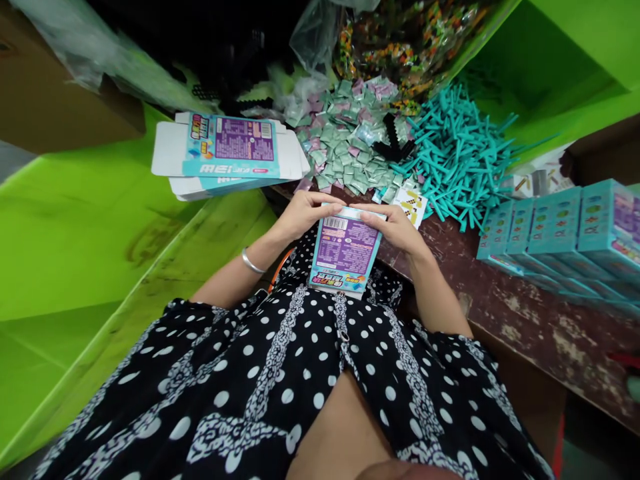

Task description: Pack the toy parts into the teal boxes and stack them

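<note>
Both hands grip a teal and purple printed carton (347, 250) in front of my body, its barcode end pointing away from me. My left hand (306, 212) closes on the far left corner, with the thumb along the top edge. On the far right corner is my right hand (391, 225), thumb pressed on the printed face. The fingers under the carton are hidden. Just beyond the hands lie many small green and pink sachets (345, 147) and a white card with yellow pictures (411, 204).
Flattened cartons (233, 150) are stacked at the left. Turquoise plastic sticks (460, 153) form a heap to the right, near black toothed pieces (394, 141). Filled boxes (555, 223) stand in rows on the worn brown table (520, 320). A clear bag of orange and green pieces (395, 47) sits behind.
</note>
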Tool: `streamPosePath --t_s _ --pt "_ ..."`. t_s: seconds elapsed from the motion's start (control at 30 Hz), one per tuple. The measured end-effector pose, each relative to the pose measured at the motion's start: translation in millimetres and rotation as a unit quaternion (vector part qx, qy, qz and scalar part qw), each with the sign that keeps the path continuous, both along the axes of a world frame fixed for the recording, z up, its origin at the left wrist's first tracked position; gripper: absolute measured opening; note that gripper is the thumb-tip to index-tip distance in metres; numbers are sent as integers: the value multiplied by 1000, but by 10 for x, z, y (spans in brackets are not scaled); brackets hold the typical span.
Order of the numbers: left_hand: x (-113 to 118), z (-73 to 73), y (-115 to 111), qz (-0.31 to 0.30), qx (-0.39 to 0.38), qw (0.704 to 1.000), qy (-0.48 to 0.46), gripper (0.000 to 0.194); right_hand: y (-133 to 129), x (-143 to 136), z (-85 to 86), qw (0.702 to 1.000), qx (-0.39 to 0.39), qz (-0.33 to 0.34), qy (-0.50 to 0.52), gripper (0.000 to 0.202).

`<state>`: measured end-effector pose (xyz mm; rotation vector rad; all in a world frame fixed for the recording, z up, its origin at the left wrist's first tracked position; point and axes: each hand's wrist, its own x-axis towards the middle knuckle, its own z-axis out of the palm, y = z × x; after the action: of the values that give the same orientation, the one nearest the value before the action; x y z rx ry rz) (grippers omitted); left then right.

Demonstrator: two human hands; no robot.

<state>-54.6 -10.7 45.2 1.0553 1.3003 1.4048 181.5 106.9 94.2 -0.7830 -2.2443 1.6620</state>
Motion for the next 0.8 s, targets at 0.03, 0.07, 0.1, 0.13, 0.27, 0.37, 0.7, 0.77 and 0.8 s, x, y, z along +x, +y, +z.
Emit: streamPosePath --t_s 0.03,0.07,0.1,0.13,0.27,0.37,0.7,0.77,0.8 --pt "28 -14 6 15 6 1000 0 37 13 -12 5 1000 0 -1 0 51" --pt "49 -26 11 27 13 1000 1 37 25 -23 7 1000 0 0 -1 53" --pt "61 -36 14 35 21 999 2 38 36 -31 8 1000 0 5 -3 56" --pt "64 -44 13 37 28 999 5 38 46 -32 10 1000 -1 13 -8 58" --pt "12 -106 -73 -20 52 998 22 47 62 38 16 996 23 76 -29 66" --pt "-6 -239 -194 -46 96 994 19 49 44 129 -28 989 75 119 -34 64" --pt "115 -390 -193 134 159 977 45 38 -167 210 -166 991 129 32 5 81" --pt "82 -375 -123 244 160 955 51 47 -188 330 -203 997 75 -18 18 108" --pt "63 -373 -102 290 157 943 48 51 -192 413 -231 998 50 -38 22 114"
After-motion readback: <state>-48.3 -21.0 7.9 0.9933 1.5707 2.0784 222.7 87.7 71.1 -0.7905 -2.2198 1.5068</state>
